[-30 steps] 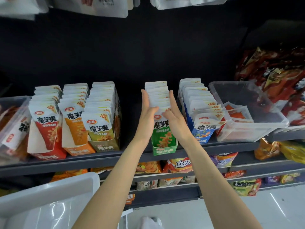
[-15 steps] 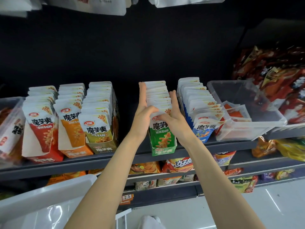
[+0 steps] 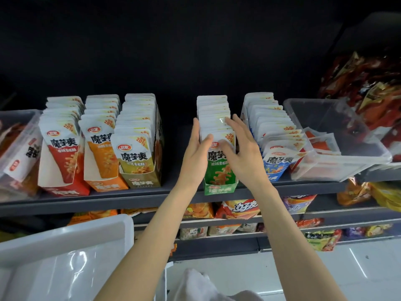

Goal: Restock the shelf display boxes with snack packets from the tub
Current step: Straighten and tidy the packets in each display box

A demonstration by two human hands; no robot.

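Both hands' fingers are extended and loose, not clenched. The left hand (image 3: 196, 157) lies flat against the left side of the green box's (image 3: 220, 187) packets (image 3: 213, 118), thumb resting on the front packet's top. The right hand (image 3: 240, 157) has its fingers spread over the packets' right edge and top, touching but gripping none. The packets stand upright in a row between the two hands, at the frame's centre, on the shelf (image 3: 130, 198). Just right stands a blue box (image 3: 275, 172), then a clear tub (image 3: 338, 148) with a few packets. Left of a gap stand olive (image 3: 141, 181), orange (image 3: 106, 185) and red (image 3: 65, 190) boxes, full. A white bin (image 3: 65, 242) sits at lower left.
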